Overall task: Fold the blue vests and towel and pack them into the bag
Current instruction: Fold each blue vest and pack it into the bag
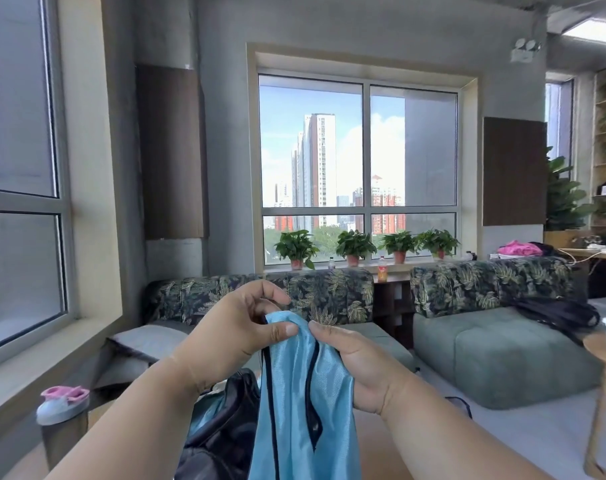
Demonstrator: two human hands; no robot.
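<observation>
A light blue vest (pixel 294 403) with dark trim hangs in front of me, held up by its top edge. My left hand (pixel 239 327) pinches the top of the vest between thumb and fingers. My right hand (pixel 357 365) grips the vest's right side, thumb on the fabric close to the left thumb. Below the hands a black bag (pixel 225 431) lies low in the middle, with more blue fabric (pixel 204 414) showing beside it. The towel is not visible.
A bottle with a pink lid (pixel 63 407) stands at the lower left by the window sill. Green sofas (pixel 495 348) with leaf-print backs fill the room ahead. A round wooden table (pixel 603 351) with a white box is at the right edge.
</observation>
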